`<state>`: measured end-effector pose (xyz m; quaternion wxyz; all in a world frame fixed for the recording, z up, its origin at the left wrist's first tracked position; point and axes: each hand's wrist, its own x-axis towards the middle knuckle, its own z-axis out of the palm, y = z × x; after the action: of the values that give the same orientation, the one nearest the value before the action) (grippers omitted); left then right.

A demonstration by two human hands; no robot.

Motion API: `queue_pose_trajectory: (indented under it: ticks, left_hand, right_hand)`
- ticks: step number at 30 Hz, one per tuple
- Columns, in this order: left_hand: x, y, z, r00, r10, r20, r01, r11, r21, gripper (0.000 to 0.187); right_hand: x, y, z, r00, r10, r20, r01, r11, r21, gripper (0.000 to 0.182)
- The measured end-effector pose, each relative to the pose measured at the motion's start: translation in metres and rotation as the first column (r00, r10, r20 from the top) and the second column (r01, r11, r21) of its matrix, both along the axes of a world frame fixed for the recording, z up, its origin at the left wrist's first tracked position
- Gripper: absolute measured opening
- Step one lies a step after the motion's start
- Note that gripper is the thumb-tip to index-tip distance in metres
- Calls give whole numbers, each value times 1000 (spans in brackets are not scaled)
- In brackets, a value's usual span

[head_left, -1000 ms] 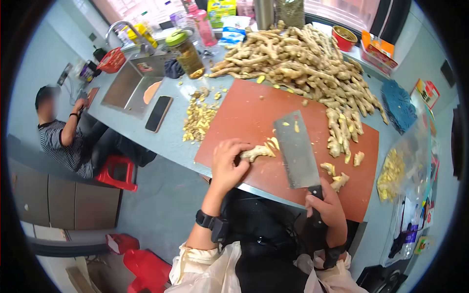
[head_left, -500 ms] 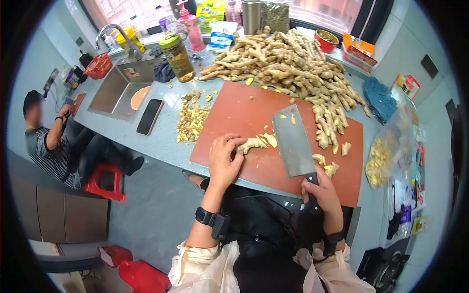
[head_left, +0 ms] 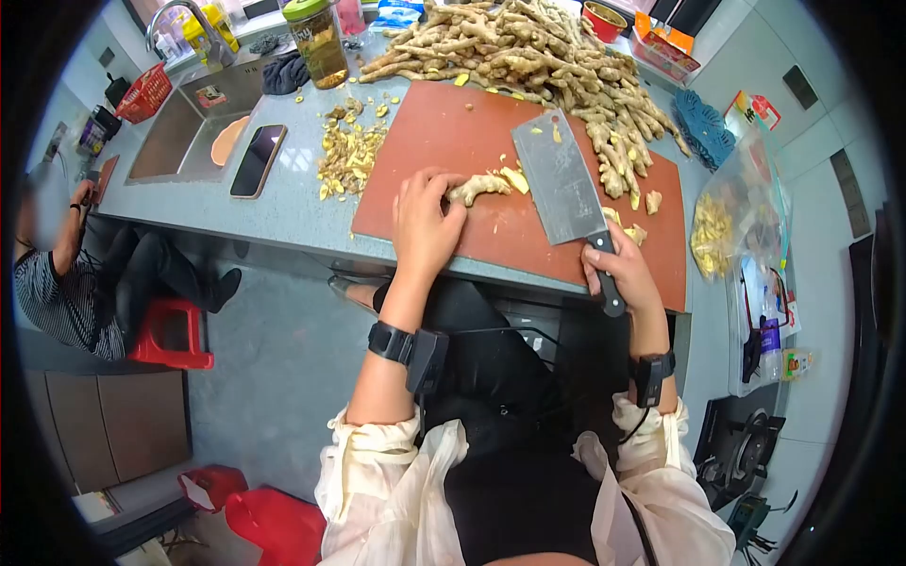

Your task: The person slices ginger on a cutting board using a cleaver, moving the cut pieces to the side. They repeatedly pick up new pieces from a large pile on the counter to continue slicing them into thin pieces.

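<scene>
On the red-brown cutting board (head_left: 415, 123) lies a piece of ginger (head_left: 483, 188), its left end held by the fingers of my left hand (head_left: 425, 219). My right hand (head_left: 625, 267) is closed round the black handle of a cleaver (head_left: 559, 179). The broad blade lies low over the board, right of the ginger, with a few yellow bits stuck on it. Cut slices (head_left: 515, 179) sit between the ginger and the blade. Right of the blade are more ginger pieces (head_left: 653, 201). A large heap of ginger (head_left: 528, 47) covers the board's back edge.
Chopped ginger (head_left: 349, 156) lies left of the board, near a phone (head_left: 258, 161) and a sink (head_left: 179, 141). A jar (head_left: 317, 47) stands behind. A bag of slices (head_left: 714, 231) is at the right. Another person (head_left: 71, 292) sits on a red stool (head_left: 175, 335) at the left.
The view has tilted downward, so the counter appears higher in the frame. My left hand still holds the ginger and my right hand the cleaver; neither has clearly moved over the board.
</scene>
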<state>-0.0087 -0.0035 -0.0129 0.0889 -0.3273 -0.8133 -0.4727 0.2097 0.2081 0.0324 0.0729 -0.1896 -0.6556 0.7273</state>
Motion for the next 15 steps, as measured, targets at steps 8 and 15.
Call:
queue_pose_trajectory:
  ticks: [8,15]
  left_hand:
    - [-5,-3,3,998,-64,25,62,996,66,33]
    - [94,-44,23,930,-349,120,299,904,306,25]
  right_hand:
    - [-3,1,-5,999,0,-41,1,999,32,36]
    - [-3,-3,-2,999,-15,-42,16,1000,27,35]
